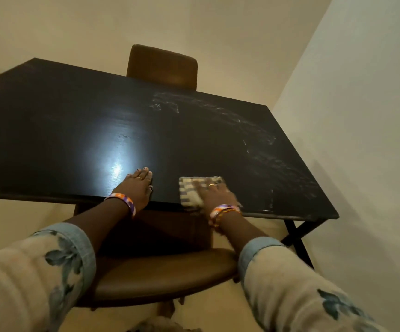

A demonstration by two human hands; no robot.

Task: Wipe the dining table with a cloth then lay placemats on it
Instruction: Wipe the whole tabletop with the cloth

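Note:
A dark, glossy dining table (74, 121) fills the middle of the head view, with pale smear marks across its right half. A checked cloth (190, 189) of grey and cream lies near the table's front edge. My right hand (214, 192) presses flat on the cloth, fingers spread and blurred. My left hand (136, 188) rests flat on the bare tabletop to the left of the cloth, close to the front edge. No placemats are in view.
A brown chair (163, 65) stands behind the far edge of the table. Another brown chair seat (160, 271) sits below my arms at the near side. A white wall (361, 116) runs close along the table's right end.

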